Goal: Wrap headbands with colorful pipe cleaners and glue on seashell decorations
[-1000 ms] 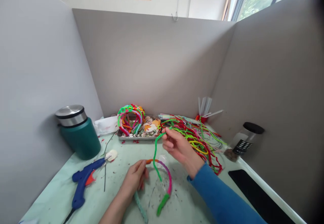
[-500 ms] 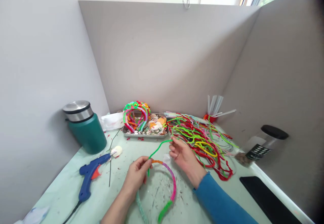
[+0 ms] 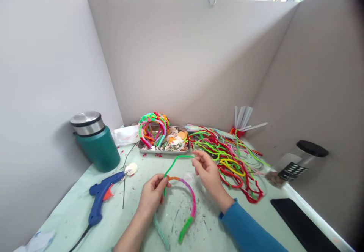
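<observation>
My left hand [image 3: 152, 192] pinches the orange top of a headband [image 3: 193, 199] wrapped in fuzzy coloured sections: orange, purple, pink, green and pale teal. A bright green pipe cleaner [image 3: 176, 159] crosses the band at the same pinch, its short end poking out below the fingers. From there it arches up and right to my right hand [image 3: 209, 174], where the thumb and forefinger close on its far end. The headband's two ends point toward me, just above the table.
A blue glue gun [image 3: 99, 199] lies at left, near a green bottle [image 3: 98, 149]. Behind stands a metal tray [image 3: 163, 152] with finished headbands [image 3: 153, 128] and buttons. Loose pipe cleaners [image 3: 230, 161] pile up at right, near a clear jar [image 3: 295, 164] and a black flat object [image 3: 301, 221].
Both hands have shifted slightly; the left has moved a little left with the headband. The green pipe cleaner's arch is higher and rounder. The view has tilted slightly.
</observation>
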Demonstrator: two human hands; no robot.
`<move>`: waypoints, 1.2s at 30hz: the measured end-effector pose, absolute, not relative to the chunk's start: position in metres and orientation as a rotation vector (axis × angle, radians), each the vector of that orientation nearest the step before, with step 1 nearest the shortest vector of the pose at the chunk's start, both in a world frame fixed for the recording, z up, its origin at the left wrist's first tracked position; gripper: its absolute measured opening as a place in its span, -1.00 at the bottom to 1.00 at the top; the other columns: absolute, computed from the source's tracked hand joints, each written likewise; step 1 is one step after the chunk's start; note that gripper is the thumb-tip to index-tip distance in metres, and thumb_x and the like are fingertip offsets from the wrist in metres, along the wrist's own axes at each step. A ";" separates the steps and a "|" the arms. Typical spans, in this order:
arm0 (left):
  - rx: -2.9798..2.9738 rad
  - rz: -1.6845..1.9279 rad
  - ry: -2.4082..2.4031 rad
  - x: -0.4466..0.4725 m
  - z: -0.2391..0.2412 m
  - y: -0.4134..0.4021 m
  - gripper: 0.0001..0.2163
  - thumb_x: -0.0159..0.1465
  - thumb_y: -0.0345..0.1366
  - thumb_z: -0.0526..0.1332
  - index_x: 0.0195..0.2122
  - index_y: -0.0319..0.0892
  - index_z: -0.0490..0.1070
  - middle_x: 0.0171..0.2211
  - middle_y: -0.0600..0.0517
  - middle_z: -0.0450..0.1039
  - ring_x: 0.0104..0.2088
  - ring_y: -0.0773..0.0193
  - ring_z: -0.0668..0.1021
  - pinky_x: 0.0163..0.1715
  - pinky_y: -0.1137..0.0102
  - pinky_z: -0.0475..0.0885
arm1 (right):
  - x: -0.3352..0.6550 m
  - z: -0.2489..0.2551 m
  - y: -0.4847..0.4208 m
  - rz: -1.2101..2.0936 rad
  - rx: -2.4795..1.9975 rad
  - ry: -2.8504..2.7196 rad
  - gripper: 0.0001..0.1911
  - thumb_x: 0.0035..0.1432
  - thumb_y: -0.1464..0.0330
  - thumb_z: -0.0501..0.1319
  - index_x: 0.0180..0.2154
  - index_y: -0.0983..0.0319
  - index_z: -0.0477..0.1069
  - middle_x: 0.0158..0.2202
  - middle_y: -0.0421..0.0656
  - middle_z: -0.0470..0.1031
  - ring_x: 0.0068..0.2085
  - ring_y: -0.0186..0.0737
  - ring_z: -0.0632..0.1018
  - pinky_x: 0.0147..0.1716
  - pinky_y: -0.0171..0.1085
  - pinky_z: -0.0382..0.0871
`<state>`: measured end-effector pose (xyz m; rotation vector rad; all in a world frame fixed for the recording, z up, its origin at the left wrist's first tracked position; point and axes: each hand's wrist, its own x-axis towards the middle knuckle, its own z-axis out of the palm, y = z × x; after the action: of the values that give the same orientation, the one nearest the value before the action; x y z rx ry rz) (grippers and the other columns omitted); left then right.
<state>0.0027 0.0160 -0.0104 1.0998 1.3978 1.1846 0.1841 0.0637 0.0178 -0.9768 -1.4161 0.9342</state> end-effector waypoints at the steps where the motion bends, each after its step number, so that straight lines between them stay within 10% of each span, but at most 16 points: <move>1: 1.112 1.180 1.396 0.003 -0.010 0.016 -0.69 0.08 -0.04 0.18 -0.39 -0.22 0.37 -0.52 0.12 0.42 -0.79 0.54 0.21 -0.80 0.55 0.12 | 0.185 0.017 0.064 0.882 -1.002 -1.470 -0.67 0.12 0.28 0.12 -0.05 0.19 0.28 -0.45 -0.23 0.29 -0.51 -0.34 0.31 -0.54 -0.35 0.20; 9: 1.134 1.201 1.363 0.003 -0.011 0.016 -0.69 0.13 -0.03 0.13 -0.38 -0.23 0.33 -0.50 0.09 0.45 -0.80 0.55 0.16 -0.81 0.55 0.13 | 0.187 0.010 0.067 0.651 -1.087 -1.804 -0.75 0.11 0.28 0.11 -0.55 0.21 0.39 -0.52 -0.18 0.34 -0.43 -0.24 0.36 -0.41 -0.29 0.20; 22: 1.168 1.287 1.443 0.003 -0.011 0.013 -0.66 0.18 0.04 0.03 -0.43 -0.17 0.25 -0.52 0.07 0.49 -0.81 0.50 0.20 -0.80 0.54 0.11 | 0.170 -0.003 0.059 1.198 -1.006 -1.721 -0.69 0.08 0.21 0.15 -0.59 0.26 0.33 -0.62 -0.28 0.18 -0.53 -0.36 0.24 -0.54 -0.37 0.08; 36: 1.276 1.165 1.386 0.004 -0.019 0.014 -0.74 0.12 -0.09 0.15 -0.29 -0.18 0.28 -0.50 0.11 0.47 -0.80 0.51 0.21 -0.80 0.54 0.10 | 0.167 -0.017 0.057 1.039 -1.056 -1.680 -0.69 0.12 0.23 0.10 -0.59 0.24 0.24 -0.62 -0.30 0.12 -0.54 -0.36 0.20 -0.55 -0.37 0.05</move>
<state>0.0041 0.0143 -0.0186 1.2758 1.3858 1.1646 0.1674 0.0569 -0.0167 -1.0562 -1.6803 1.0388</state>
